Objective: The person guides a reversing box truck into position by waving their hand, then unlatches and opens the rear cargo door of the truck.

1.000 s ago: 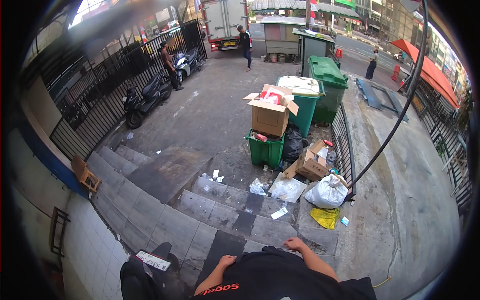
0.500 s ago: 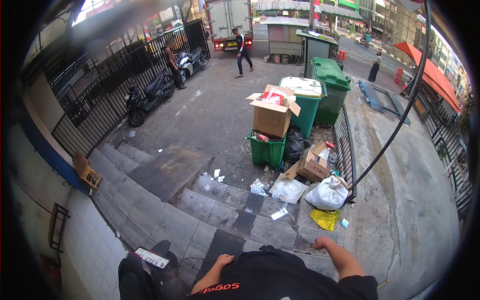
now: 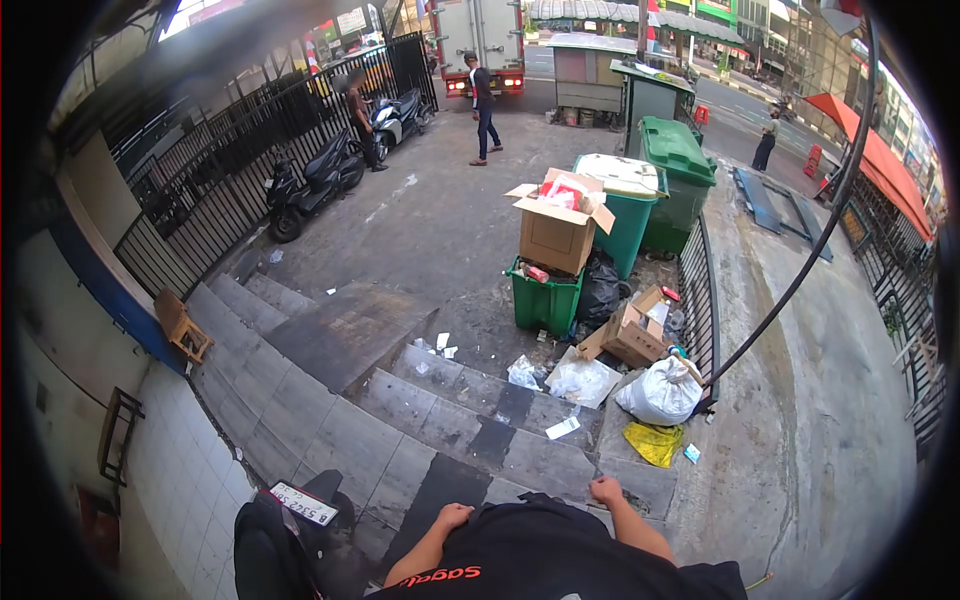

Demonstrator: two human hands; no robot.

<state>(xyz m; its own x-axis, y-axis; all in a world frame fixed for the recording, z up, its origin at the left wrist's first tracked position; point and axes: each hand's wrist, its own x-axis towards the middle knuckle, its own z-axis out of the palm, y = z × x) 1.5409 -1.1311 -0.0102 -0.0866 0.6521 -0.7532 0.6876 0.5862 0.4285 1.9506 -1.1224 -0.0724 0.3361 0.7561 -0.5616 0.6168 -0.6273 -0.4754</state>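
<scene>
My left hand (image 3: pixel 455 516) hangs low in front of my black shirt (image 3: pixel 560 555), its fingers curled in and no object showing in it. Over the grey steps (image 3: pixel 445 405) is my right hand (image 3: pixel 605 490), also curled closed, with nothing visible in it. Neither hand touches anything. Nearest to the left hand is a parked motorbike with a white number plate (image 3: pixel 304 503). Ahead of the right hand lie a yellow plastic bag (image 3: pixel 654 442) and a full white sack (image 3: pixel 662 392).
A ramp (image 3: pixel 350 325) crosses the littered steps. An overfilled green bin (image 3: pixel 547 303) with a cardboard box (image 3: pixel 556 238) on top stands by larger wheeled bins (image 3: pixel 677 170). Two people stand near parked motorbikes (image 3: pixel 312 185) and a truck (image 3: pixel 478 45). A black cable (image 3: pixel 800 265) slants across the right.
My right hand has swung inward to the left; my left hand has barely moved. The view has shifted slightly. The person near the truck has turned and changed stride.
</scene>
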